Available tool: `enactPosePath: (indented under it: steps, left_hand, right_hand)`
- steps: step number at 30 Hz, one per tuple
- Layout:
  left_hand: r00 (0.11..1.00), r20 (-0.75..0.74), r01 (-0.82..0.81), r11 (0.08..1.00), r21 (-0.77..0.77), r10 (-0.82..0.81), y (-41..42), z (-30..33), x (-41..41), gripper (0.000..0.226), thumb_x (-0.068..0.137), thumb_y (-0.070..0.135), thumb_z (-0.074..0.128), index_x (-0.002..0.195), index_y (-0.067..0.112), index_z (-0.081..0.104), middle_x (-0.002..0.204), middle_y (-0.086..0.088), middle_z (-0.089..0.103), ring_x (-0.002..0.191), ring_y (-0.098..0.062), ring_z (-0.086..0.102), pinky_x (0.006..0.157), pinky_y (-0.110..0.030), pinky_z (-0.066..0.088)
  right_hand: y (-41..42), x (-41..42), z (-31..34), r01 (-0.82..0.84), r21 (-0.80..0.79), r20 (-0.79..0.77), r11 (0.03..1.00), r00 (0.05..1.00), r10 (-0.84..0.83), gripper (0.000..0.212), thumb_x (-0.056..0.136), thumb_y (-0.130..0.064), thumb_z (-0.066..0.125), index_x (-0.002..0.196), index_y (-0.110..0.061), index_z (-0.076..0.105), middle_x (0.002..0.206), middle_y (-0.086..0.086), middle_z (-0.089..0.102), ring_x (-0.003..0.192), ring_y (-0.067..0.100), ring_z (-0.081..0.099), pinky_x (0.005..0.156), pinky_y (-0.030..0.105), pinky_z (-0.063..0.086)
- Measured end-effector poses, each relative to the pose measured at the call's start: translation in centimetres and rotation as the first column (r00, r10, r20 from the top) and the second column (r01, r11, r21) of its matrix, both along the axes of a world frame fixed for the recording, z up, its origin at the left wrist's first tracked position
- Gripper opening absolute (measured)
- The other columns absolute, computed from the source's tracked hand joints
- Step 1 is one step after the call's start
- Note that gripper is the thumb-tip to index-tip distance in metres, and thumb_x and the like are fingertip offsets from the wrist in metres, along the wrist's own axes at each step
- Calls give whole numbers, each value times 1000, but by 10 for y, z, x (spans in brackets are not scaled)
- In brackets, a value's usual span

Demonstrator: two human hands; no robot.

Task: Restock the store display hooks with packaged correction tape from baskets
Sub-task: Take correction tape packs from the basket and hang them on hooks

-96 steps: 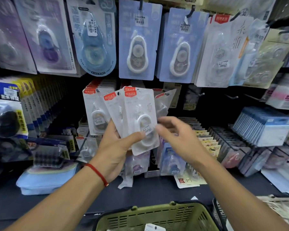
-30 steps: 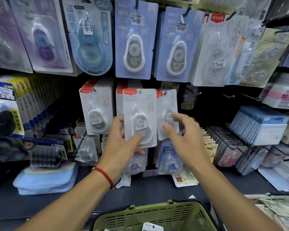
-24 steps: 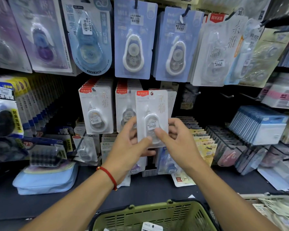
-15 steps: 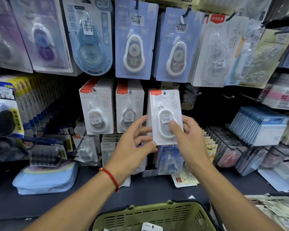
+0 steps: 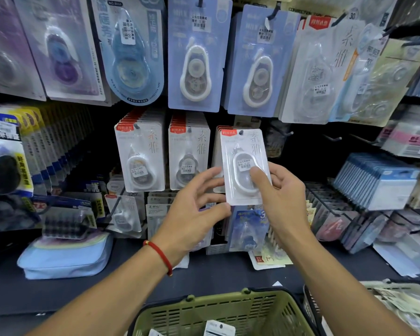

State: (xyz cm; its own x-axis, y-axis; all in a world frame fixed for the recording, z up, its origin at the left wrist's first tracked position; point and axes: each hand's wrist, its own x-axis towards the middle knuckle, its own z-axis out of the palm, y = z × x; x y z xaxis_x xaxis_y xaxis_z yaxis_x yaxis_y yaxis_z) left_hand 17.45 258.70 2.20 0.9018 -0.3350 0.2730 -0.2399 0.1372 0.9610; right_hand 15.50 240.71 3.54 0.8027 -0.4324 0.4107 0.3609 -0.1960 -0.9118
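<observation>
Here, two hands (image 5: 240, 202), one pack (image 5: 245, 166).

Two hands are showing: the left hand (image 5: 194, 214) and the right hand (image 5: 281, 197). Three stacks of white correction tape packs are hanging in the middle row: the left stack (image 5: 140, 156), the middle stack (image 5: 188, 154) and the right stack (image 5: 244, 166); how many packs each is holding cannot be told. Two blue-carded packs are hanging side by side above them, one (image 5: 195, 54) and another (image 5: 258, 61). Two baskets are sitting near: a green basket (image 5: 228, 311) and, right of it, a pale basket (image 5: 398, 301).
</observation>
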Motion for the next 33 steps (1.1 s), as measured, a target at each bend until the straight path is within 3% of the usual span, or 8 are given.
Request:
enactPosePath:
  steps: [3, 5, 8, 11, 15, 19, 24, 33]
  left_hand:
    - [998, 54, -41, 995, 89, 37, 1, -2, 2, 68, 86, 0, 75, 145, 26, 56, 133, 7, 68, 112, -15, 70, 103, -44, 58]
    - [979, 177, -148, 958, 246, 106, 4, -5, 4, 63, 90, 1, 69, 146, 28, 55, 135, 10, 65, 114, -2, 64, 102, -24, 55]
    - [864, 472, -393, 820, 417, 174, 13, -6, 10, 62, 89, 6, 67, 146, 28, 56, 142, 11, 58, 126, 1, 50, 106, -2, 33]
    - [750, 645, -556, 670, 492, 149, 20, -6, 23, 68, 89, 8, 67, 152, 24, 51, 165, 5, 36, 154, -14, 23, 123, -18, 13]
    - [732, 676, -620, 499, 606, 87, 25, -11, 36, 82, 89, 15, 67, 162, 30, 32, 176, 5, -1, 162, -20, -5, 130, -40, 14]
    - [733, 679, -627, 432, 648, 44, 26, -14, 40, 91, 88, 17, 69, 165, 32, 22, 174, 6, -20, 162, -22, -11, 131, -42, 15]
    - [730, 683, -620, 462, 634, 42, 24, -16, 42, 90, 83, 7, 69, 163, 26, 30, 176, 0, -11, 162, -26, -3, 130, -44, 20]
    - [692, 722, -631, 494, 598, 10, 31, -25, 53, 88, 78, -3, 61, 160, 18, 39, 176, -6, 3, 162, -32, 8, 118, -53, 40]
  right_hand:
    - [1, 1, 0, 30, -85, -40, 996, 999, -34, 22, 99, -33, 71, 119, -25, 73, 99, -8, 81, 94, 12, 77, 80, 32, 61]
    - [-1, 1, -7, 80, -358, -162, 930, 976, -146, 40, 100, -44, 67, 135, -26, 65, 109, -9, 76, 106, 15, 71, 87, 34, 57]
    - [-6, 1, -20, 171, -797, -62, 579, 931, -360, 59, 102, -39, 63, 154, -16, 46, 145, 5, 54, 134, 27, 48, 110, 43, 44]
    - [-2, 9, -24, 179, -913, 111, 366, 974, -198, 56, 97, -22, 70, 149, -12, 53, 154, 12, 48, 142, 33, 46, 112, 50, 45]
    - [6, 33, -35, 117, -969, 65, 215, 969, -237, 60, 99, -27, 65, 155, -14, 46, 171, 10, 25, 156, 33, 29, 119, 52, 38]
    - [5, 63, -42, 94, -976, 27, 199, 949, -315, 74, 101, -29, 57, 166, -20, 23, 175, 7, 9, 159, 33, 20, 119, 51, 38]
    - [2, 114, -37, 69, -985, 8, 161, 936, -352, 81, 94, -21, 63, 165, -23, 24, 171, 17, 17, 152, 38, 31, 106, 53, 47]
    - [-18, 172, -34, -66, -982, -126, 179, 928, -349, 97, 92, -10, 62, 168, -34, 7, 176, 5, -14, 160, 36, 14, 105, 53, 50]
